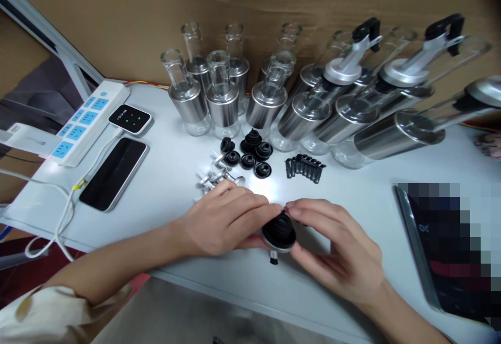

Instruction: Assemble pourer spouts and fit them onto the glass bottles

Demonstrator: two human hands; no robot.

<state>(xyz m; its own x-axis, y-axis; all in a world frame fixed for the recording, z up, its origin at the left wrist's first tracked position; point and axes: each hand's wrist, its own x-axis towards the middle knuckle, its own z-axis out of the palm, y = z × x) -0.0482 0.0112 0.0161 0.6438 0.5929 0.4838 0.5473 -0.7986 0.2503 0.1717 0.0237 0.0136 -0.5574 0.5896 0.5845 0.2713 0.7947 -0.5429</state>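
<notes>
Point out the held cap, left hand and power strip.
Held cap [281,227], head view: its black ribbed middle.
Left hand [223,221], head view: back of the hand.
Power strip [90,123], head view: its socket face.

the left hand [230,220] and right hand [344,250] hold a metal-rimmed black stopper [280,233] between them. beyond the left hand lie silver parts [206,179] and black plugs [248,161]; beyond the right hand, black tubes [306,168]; farther off, metal-sleeved bottles [270,105].
</notes>
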